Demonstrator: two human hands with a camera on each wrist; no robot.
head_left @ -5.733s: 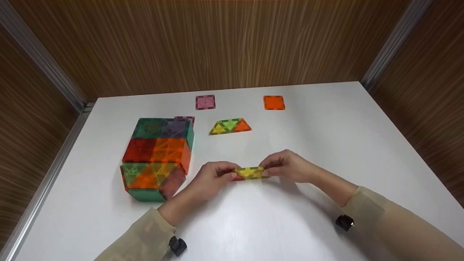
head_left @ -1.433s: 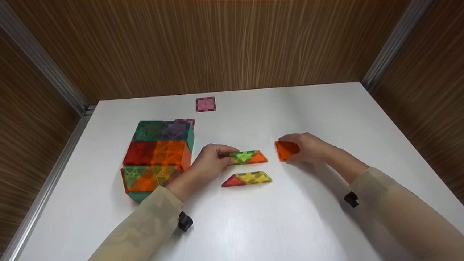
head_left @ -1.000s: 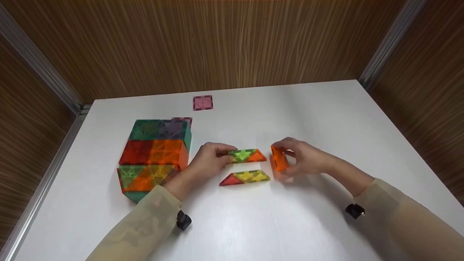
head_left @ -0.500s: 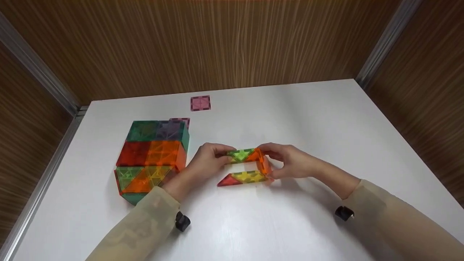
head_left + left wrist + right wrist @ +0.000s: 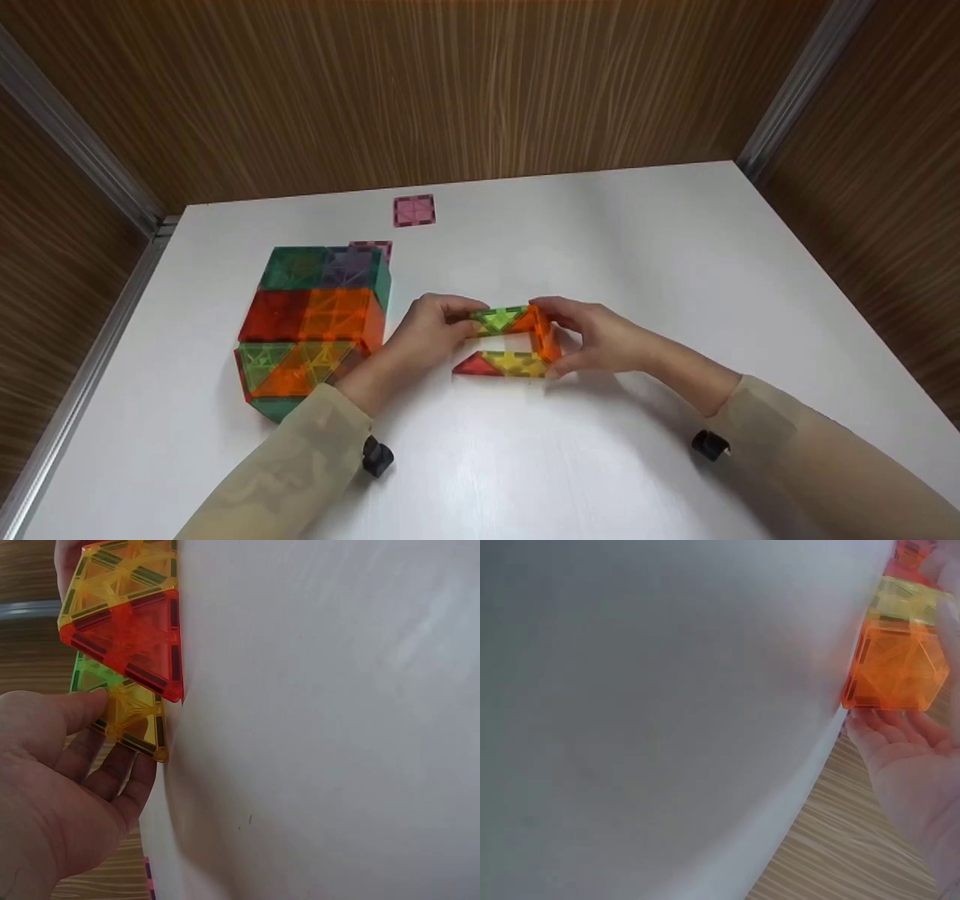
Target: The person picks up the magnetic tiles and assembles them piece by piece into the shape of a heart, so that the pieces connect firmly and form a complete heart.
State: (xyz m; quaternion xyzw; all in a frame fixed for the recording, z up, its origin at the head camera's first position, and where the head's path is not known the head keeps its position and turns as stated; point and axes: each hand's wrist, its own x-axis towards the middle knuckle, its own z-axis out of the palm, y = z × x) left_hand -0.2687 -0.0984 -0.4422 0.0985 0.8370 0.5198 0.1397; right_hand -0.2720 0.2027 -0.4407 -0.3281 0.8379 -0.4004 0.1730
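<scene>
In the head view my left hand (image 5: 427, 337) pinches the left end of the rear row of triangular magnetic tiles (image 5: 501, 320). That row stands on edge, and the left wrist view shows thumb and fingers on its yellow triangle (image 5: 139, 720). My right hand (image 5: 611, 339) grips an upright orange square magnetic tile (image 5: 547, 337), with fingers at its far edge and thumb at the near one. The square spans the right ends of the rear row and the front row (image 5: 510, 364), which is red and yellow. Together they form a three-sided frame, its left side uncovered.
To the left stands a larger block of magnetic tiles (image 5: 311, 315) in green, purple, red and orange; my left forearm overlaps its near corner. A pink square tile (image 5: 414, 211) lies near the table's back edge. Another pink tile (image 5: 379, 246) shows partly behind the block.
The rear row came forward in my left hand. My right hand brought the orange square from the back of the table, tipped it upright and moved it left against both rows' ends.
</scene>
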